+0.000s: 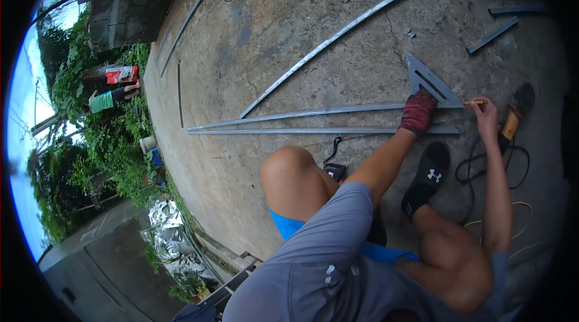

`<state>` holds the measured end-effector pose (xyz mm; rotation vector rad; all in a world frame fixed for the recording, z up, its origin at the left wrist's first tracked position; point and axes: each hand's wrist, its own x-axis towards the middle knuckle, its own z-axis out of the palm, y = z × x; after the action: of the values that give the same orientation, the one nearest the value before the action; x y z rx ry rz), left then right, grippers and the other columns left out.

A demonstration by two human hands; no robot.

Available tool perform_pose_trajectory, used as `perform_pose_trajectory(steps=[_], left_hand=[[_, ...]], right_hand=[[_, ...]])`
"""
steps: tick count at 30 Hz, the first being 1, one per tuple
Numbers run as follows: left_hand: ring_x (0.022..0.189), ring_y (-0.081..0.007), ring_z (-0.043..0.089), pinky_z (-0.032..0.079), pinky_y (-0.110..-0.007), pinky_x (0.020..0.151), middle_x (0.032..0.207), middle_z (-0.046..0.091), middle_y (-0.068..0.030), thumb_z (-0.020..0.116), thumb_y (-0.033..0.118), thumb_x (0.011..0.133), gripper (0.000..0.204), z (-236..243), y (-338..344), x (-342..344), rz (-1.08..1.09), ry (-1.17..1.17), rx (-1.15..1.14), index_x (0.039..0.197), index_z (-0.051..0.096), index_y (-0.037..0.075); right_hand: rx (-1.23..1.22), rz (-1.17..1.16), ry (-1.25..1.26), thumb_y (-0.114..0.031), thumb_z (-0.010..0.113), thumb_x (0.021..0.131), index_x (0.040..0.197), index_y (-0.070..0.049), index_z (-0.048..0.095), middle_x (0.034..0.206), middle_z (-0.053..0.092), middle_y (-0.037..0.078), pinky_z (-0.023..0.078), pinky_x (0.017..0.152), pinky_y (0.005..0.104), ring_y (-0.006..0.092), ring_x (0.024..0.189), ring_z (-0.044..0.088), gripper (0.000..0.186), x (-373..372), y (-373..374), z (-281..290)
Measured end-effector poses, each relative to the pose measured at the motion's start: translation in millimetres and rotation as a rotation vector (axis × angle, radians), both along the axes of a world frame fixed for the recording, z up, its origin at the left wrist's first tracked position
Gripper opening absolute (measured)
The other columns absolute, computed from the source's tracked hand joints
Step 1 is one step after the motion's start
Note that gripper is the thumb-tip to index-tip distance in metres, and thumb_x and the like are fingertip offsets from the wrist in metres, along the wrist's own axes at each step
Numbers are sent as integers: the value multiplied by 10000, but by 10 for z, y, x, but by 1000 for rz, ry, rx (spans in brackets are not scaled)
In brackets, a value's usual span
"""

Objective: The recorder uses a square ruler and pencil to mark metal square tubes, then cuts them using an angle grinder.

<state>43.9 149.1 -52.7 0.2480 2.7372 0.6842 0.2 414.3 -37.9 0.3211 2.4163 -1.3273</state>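
Note:
My left hand (418,114), in a red and black glove, is closed over a grey triangular speed square (437,84) and the end of a long metal channel (313,113). The square's edge lies along that channel. In my bare right hand (486,118) a thin yellow pencil (475,102) is pinched, its tip at the channel's end by the square's corner. A second channel (289,131) runs close beside the first, nearer to me, passing by the gloved wrist. My fingertips under the glove are partly hidden.
A diagonal channel (338,37) lies farther off. Short metal pieces (493,35) lie at the far right. An orange and black angle grinder (511,124) with a cord rests beside my right forearm. A black tape measure (335,170) sits by my knee. Another person (102,101) is at the far left.

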Motion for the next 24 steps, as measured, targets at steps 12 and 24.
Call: perform_pose_trajectory(steps=[12, 24], left_hand=[[1047, -375, 654, 524, -487, 916, 1076, 740, -112, 745, 115, 774, 233, 93, 5, -19, -21, 77, 35, 1004, 754, 149], [995, -338, 662, 503, -483, 860, 1002, 734, -63, 758, 128, 826, 109, 208, -165, 92, -61, 219, 25, 927, 745, 168]], right_hand=[[48, -20, -49, -198, 771, 937, 1010, -26, 753, 842, 750, 123, 553, 726, 373, 209, 772, 718, 188, 58, 49, 413], [-63, -153, 48, -220, 591, 1053, 1052, 8, 704, 937, 771, 141, 567, 846, 382, 249, 916, 751, 254, 54, 42, 574]])
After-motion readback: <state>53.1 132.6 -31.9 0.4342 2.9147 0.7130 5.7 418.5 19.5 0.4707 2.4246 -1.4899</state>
